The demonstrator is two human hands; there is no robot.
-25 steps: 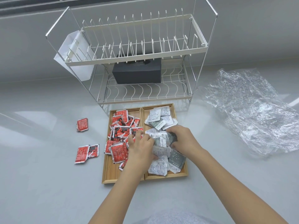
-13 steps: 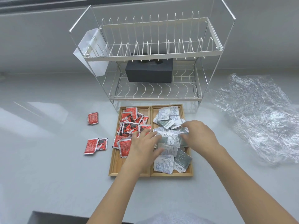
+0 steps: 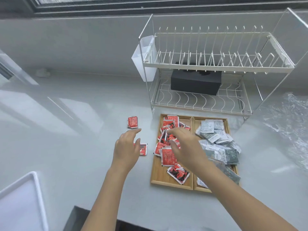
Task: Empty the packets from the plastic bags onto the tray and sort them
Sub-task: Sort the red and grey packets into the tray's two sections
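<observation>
Here, a two-compartment wooden tray (image 3: 156,178) lies on the pale grey desk (image 3: 70,147). Its left compartment holds a loose heap of red sauce packets (image 3: 167,157); they overlap too much for an exact count, but roughly a dozen show. Its right compartment holds a similar heap of grey-and-white packets (image 3: 216,144), also about a dozen, some spilling over the rim at 3 o'clock.

Off the tray, at 9 o'clock from it, one red packet (image 3: 132,122) lies alone on the desk, and at least one more red packet (image 3: 143,148) is partly hidden under the left hand (image 3: 126,147). That hand hovers with fingers spread, gripping nothing. The right hand (image 3: 185,144) reaches over the red heap, fingers curled loosely apart; I cannot tell whether it pinches a packet.

At 12 o'clock from the tray stands one white two-tier wire dish rack (image 3: 216,64) with one black box (image 3: 195,82) on its lower shelf. Crumpled clear plastic bags (image 3: 290,124) lie at 3 o'clock, and one white tray corner (image 3: 35,184) shows at 8 o'clock.
</observation>
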